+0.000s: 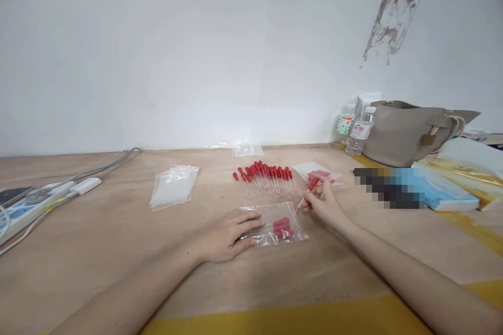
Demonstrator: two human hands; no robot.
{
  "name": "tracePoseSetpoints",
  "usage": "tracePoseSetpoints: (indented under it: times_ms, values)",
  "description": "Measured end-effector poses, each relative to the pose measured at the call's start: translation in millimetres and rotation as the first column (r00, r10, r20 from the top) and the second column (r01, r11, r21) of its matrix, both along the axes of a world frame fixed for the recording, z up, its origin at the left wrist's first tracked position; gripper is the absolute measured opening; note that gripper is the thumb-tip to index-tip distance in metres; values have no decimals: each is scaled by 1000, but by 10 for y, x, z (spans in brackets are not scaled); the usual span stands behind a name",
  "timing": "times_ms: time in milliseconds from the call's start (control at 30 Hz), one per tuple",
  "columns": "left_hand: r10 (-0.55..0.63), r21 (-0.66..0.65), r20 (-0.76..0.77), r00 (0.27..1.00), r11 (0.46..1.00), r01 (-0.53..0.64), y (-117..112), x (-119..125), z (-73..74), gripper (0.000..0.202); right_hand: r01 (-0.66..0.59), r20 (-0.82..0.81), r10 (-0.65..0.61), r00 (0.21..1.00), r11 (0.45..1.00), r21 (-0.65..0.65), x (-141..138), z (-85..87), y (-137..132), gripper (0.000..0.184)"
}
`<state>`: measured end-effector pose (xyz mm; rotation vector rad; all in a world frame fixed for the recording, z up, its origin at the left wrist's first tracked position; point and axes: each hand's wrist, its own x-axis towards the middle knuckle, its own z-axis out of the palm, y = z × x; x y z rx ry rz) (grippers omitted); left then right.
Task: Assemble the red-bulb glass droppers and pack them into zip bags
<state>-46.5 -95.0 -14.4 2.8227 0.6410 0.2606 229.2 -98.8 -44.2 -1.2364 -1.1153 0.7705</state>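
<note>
My left hand [230, 235] lies flat with fingers stretched out on the open end of a clear plastic bag [265, 217] that has a few red-capped droppers [283, 227] inside. My right hand [324, 201] is closed in a pinch on one red-capped dropper [310, 188], held just to the right of the bag, tip pointing down toward the bag. A row of several loose red-capped droppers [265, 175] lies on the wooden table [118, 251] behind the bag. A filled bag of droppers [320, 171] sits behind my right hand.
A stack of empty clear bags [173, 186] lies at left centre. A power strip with cables [35, 201] is at far left. Two water bottles [359, 131], a beige handbag [408, 131] and packets [444, 193] stand at right by the white wall.
</note>
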Motion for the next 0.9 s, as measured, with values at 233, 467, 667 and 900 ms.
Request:
tracePoseSetpoints:
  times_ms: [233,467,667,900]
  values:
    - [34,-35,58,998,999,-32,-21,4,-13,55,-158,-321,124,939,984,-84,-134,-2,-109,39]
    - [41,-44,40,998,998,-39,-22,2,-14,55,-403,93,445,891,867,-292,87,19,-153,30]
    - [39,-35,38,998,999,-38,-21,22,9,54,-270,450,271,851,960,-69,4,-86,-24,25]
    - [38,-42,51,998,998,-36,-26,26,9,54,-370,390,375,841,924,-92,-126,-6,-114,34]
